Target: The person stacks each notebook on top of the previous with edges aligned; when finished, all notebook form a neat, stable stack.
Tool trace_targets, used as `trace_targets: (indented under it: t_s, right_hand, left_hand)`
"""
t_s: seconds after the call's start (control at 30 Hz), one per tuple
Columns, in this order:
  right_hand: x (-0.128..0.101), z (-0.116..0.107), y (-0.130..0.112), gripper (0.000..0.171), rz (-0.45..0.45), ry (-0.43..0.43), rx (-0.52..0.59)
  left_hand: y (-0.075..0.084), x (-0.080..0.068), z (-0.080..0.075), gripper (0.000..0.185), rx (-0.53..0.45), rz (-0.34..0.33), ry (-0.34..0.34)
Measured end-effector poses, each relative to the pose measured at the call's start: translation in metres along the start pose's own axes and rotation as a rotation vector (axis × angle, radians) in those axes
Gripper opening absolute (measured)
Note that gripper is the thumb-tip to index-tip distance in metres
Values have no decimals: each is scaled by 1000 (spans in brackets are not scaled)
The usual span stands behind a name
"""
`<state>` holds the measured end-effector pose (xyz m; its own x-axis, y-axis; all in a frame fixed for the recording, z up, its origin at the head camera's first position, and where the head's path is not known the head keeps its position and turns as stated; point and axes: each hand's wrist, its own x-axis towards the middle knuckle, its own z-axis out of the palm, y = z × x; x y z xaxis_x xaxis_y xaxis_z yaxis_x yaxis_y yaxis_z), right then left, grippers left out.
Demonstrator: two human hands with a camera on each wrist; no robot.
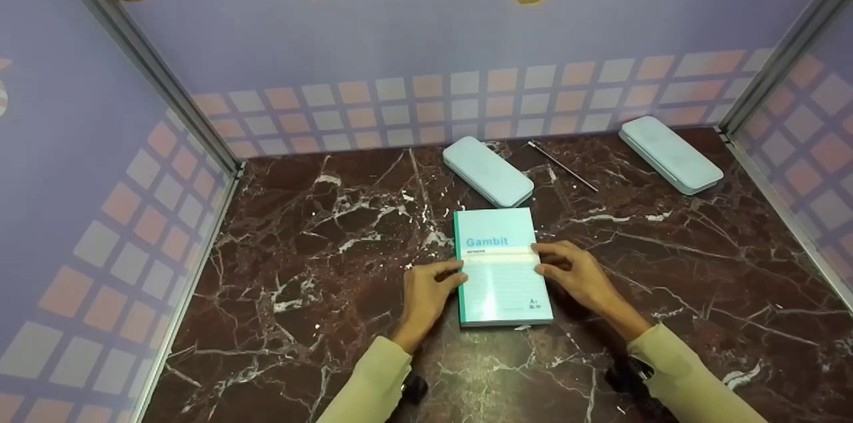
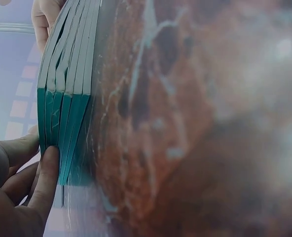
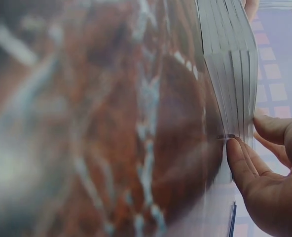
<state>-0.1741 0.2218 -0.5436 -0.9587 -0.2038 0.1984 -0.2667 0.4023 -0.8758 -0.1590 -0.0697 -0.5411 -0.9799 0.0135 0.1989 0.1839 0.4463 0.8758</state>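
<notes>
A stack of several notebooks [image 1: 506,293] lies flat on the table, the top cover pale blue with "Gambit" printed on it. My left hand [image 1: 425,293] holds the stack's left side, thumb at the cover's edge. In the left wrist view its fingers touch the green spines [image 2: 62,111]. On the opposite side my right hand [image 1: 581,280] holds the right edge with thumb and fingers. The right wrist view shows that hand against the white page edges [image 3: 232,79]. The undersides of the notebooks are hidden.
Just behind the stack lies a light blue case [image 1: 488,171], close to its far edge. A similar case [image 1: 672,155] is at the back right, and a thin dark pen-like stick [image 1: 565,167] lies between them. Patterned walls [image 1: 426,23] enclose the dark marbled table [image 1: 320,276].
</notes>
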Motion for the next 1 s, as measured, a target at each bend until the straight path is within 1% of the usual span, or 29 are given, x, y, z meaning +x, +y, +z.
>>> trace_targets:
  t_s: [0.03, 0.07, 0.13, 0.23, 0.37, 0.47, 0.6, 0.7, 0.77, 0.87, 1.0]
  right_hand:
    - [0, -1, 1, 39, -5, 0, 7]
    - [0, -1, 7, 40, -7, 3, 11]
    - [0, -1, 7, 40, -7, 5, 2]
    - [-3, -4, 6, 42, 13, -14, -13]
    - [-12, -9, 4, 53, 54, -81, -27]
    - [-20, -13, 2, 66, 51, -137, -74]
    - [-31, -17, -1, 82, 13, -205, -172]
    - [-38, -20, -4, 91, -19, -256, -222]
    - [-41, -21, -5, 95, -53, -287, -254]
    - [-45, -22, -5, 98, -106, -316, -297]
    - [-48, -20, -5, 94, -156, -310, -330]
  left_hand:
    - [0, 0, 0, 20, -5, 1, 1]
    - [-1, 0, 0, 21, -12, 0, 0]
    - [-1, -1, 0, 22, -20, -3, -6]
    - [-1, -5, -2, 26, -47, -16, -38]
    - [-1, -12, -7, 39, -83, -40, -123]
    - [0, -18, -13, 54, -87, -53, -199]
    - [1, -26, -20, 73, -42, -24, -288]
    - [2, -31, -21, 80, 0, 24, -331]
    - [2, -35, -22, 81, 10, 47, -346]
    - [2, -40, -22, 81, 20, 68, -347]
    - [2, -43, -21, 76, 27, 82, -320]
